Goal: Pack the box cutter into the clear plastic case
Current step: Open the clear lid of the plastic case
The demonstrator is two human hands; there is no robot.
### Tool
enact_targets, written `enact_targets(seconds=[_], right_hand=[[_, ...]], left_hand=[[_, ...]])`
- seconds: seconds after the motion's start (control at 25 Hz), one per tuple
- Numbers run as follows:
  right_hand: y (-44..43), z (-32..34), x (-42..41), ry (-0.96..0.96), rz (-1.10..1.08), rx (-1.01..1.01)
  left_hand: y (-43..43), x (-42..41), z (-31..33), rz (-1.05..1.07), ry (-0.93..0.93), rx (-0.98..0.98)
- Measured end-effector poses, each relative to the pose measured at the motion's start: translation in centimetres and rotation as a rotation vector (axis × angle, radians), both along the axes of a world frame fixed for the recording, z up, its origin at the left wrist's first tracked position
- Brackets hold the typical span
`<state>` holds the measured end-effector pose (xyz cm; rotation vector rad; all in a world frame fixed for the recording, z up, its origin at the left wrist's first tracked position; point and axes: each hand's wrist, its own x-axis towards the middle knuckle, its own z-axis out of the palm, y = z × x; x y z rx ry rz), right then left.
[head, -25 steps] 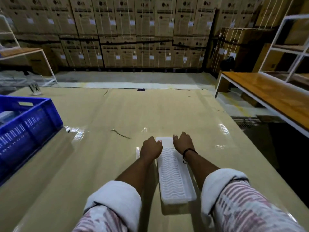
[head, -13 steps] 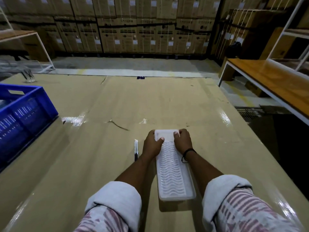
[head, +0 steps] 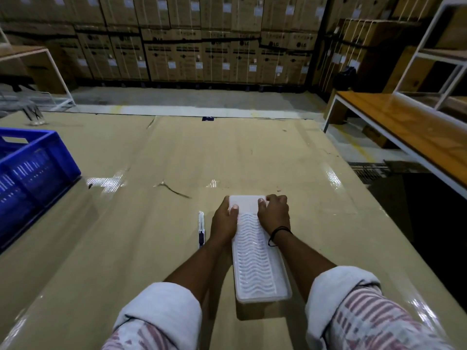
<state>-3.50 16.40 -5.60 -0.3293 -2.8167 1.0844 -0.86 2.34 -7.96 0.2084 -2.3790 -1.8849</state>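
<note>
A long clear plastic case (head: 257, 263) with a wavy ribbed lid lies lengthwise on the cardboard-covered table (head: 126, 236), its lid on. My left hand (head: 224, 221) grips the case's far left corner, thumb on top. My right hand (head: 274, 213) grips the far right corner, fingers curled over the end. The box cutter (head: 201, 229), slim and white with a dark slider, lies flat on the table just left of my left hand, untouched.
A blue plastic crate (head: 30, 173) stands at the table's left edge. A wooden bench with a white frame (head: 404, 127) runs along the right, across a gap. Stacked cardboard boxes (head: 202, 46) line the back wall.
Both hands have moved from the case's sides up to its far end and closed on the corners. The view has tilted downward.
</note>
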Motion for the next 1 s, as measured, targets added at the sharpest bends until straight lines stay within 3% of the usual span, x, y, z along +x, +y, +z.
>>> enact_targets(seconds=[0.24, 0.44, 0.56, 0.8, 1.0], right_hand=[[-2.2, 1.5, 5.3, -0.051, 0.115, 0.364], [-4.3, 2.6, 7.7, -0.281, 0.124, 0.497], [-5.0, 2.8, 7.9, -0.316, 0.113, 0.552], [-4.9, 2.7, 7.6, -0.304, 0.097, 0.472], [-4.5, 2.4, 7.6, -0.28, 0.095, 0.42]], left_hand=[[-0.6, 3.2, 0.2, 0.092, -0.239, 0.44], [-0.7, 6.1, 1.3, -0.023, -0.234, 0.568], [-0.5, 6.7, 1.7, -0.073, -0.237, 0.653], [-0.7, 6.8, 0.6, -0.141, -0.25, 0.639], [-0.3, 6.8, -0.4, -0.059, -0.221, 0.53]])
